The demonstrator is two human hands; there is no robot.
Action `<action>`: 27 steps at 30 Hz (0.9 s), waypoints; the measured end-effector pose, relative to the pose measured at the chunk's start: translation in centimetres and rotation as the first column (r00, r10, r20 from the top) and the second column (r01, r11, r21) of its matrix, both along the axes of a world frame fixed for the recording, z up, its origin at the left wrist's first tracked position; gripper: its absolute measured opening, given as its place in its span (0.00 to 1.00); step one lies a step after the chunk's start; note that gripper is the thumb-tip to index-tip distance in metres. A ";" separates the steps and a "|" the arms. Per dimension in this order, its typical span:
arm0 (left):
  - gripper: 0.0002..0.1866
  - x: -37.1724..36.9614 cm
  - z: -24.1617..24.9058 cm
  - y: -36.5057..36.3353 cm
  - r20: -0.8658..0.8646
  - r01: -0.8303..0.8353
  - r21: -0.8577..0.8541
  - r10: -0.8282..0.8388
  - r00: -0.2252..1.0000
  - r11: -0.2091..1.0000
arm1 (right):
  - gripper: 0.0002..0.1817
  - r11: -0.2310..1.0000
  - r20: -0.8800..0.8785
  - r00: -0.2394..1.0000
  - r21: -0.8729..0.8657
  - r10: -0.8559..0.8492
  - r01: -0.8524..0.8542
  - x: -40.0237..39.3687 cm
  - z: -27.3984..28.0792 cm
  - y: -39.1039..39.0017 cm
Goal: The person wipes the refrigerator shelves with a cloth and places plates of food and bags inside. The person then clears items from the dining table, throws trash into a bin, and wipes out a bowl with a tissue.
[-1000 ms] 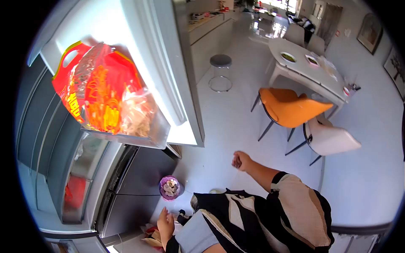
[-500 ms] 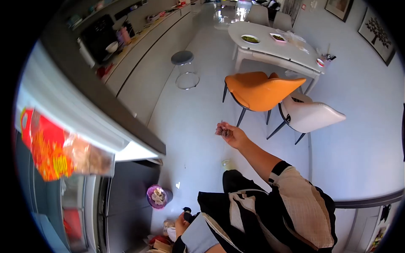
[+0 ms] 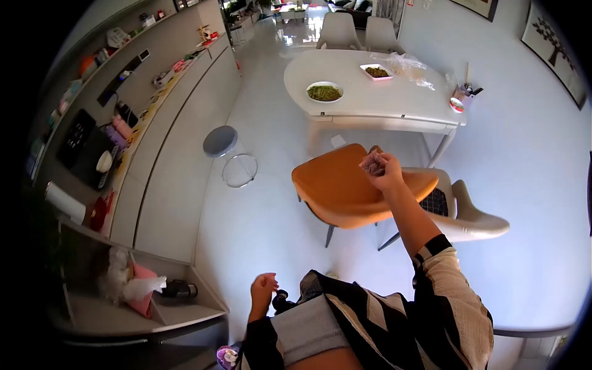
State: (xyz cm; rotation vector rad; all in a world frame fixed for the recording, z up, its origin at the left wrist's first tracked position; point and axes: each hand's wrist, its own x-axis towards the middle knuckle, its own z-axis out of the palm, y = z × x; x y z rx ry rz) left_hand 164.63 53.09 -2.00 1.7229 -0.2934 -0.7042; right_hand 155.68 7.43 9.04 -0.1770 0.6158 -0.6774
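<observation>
My right hand (image 3: 388, 172) is stretched forward, closed on a small clear plastic bag of dark reddish-brown pieces (image 3: 372, 164); I cannot make out its contents. From my view the bag appears over the orange chair (image 3: 336, 188), with the white dining table (image 3: 370, 105) beyond. On that table are a round plate of green food (image 3: 325, 92) and a squarish dish of darker food (image 3: 377, 73). Low in front of my body, my left hand (image 3: 264, 288) has its fingers curled in with nothing visible in them. A small black object (image 3: 281, 301) is beside it.
A pale chair (image 3: 475, 216) stands right of the orange one. The grey round stool (image 3: 221, 142) is near the long counter (image 3: 163, 135) on the left. At lower left, an open compartment (image 3: 185, 317) holds plastic bags. A purple bin (image 3: 227, 356) shows at the bottom edge.
The view has turned away from the open fridge door and come closer to the table. My right hand has carried the bag forward and up; my left hand has risen further into view.
</observation>
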 end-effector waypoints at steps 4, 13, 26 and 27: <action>0.11 9.1 1.0 -8.7 0.029 0.163 0.077 -0.166 0.986 0.984 | 0.11 0.994 0.171 0.979 0.021 -0.108 0.106 3.7 -4.0 -11.9; 0.12 27.9 -5.6 -19.2 -0.117 0.329 0.162 -0.313 0.942 0.930 | 0.21 0.767 0.187 0.745 0.223 -0.640 0.602 12.5 -7.1 -29.8; 0.13 44.8 -3.3 -38.1 -0.104 0.576 0.203 -0.567 0.817 0.792 | 0.02 0.843 -0.907 0.416 -0.170 0.070 -0.511 20.0 -25.9 -5.9; 0.13 45.0 -4.2 -37.8 -0.121 0.576 0.204 -0.564 0.817 0.791 | 0.03 0.923 -0.722 0.680 -0.166 0.126 -0.347 20.6 -27.5 -3.0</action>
